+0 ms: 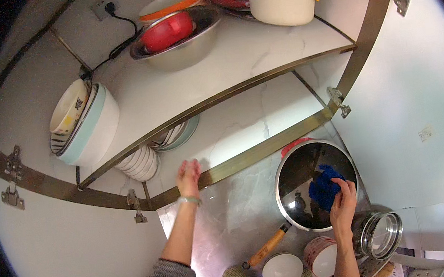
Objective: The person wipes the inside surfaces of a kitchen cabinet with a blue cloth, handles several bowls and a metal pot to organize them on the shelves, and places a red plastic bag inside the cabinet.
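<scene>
My right hand [343,203] pinches a crumpled blue cloth [325,188] over a round, dark, glossy pan [298,179] with a silver rim. A wooden handle [267,247] lies against the pan's lower left. Empty and slightly blurred, my left hand [189,179] reaches over the front edge of the lower cabinet shelf [241,128], fingers a little apart. Just beyond it on that shelf are a stack of white bowls [140,162] and, partly hidden, a stack of pale-blue-rimmed dishes [181,134].
The upper shelf [235,65] holds stacked bowls [92,127], a metal basin [185,52] with a red bowl [167,31], and a cream lidded container [283,4]. An open cabinet door [412,112] stands at right. Below are white bowls [283,271] and glass-and-metal ware [381,235].
</scene>
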{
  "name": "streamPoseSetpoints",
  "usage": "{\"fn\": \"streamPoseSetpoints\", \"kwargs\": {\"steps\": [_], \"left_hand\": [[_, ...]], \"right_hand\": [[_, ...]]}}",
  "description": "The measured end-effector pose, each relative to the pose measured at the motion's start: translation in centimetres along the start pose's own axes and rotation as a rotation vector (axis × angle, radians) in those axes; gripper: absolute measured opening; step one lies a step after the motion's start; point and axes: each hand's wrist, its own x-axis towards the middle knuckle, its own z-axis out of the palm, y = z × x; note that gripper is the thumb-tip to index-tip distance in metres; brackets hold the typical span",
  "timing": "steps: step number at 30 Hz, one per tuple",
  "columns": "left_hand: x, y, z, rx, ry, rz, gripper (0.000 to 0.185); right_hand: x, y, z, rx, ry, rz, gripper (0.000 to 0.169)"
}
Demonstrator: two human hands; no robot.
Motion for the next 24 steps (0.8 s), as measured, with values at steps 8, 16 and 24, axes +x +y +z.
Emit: {"fn": "streamPoseSetpoints", "kwargs": {"steps": [8, 16, 24], "left_hand": [[15.0, 2.8, -7.1, 0.032, 0.115, 0.024, 0.061], [14.2, 5.1, -9.9, 0.111, -0.061, 0.185, 0.037], [10.6, 2.6, -1.3, 0.049, 0.002, 0.176, 0.052]], "right_hand": [[-2.0, -4.6, -0.6, 0.552, -0.155, -0.009, 0.035], [-2.7, -6.5, -1.3, 0.584, -0.217, -0.003, 0.034], [-2.1, -5.2, -1.9, 0.491, -0.170, 0.056, 0.033]]}}
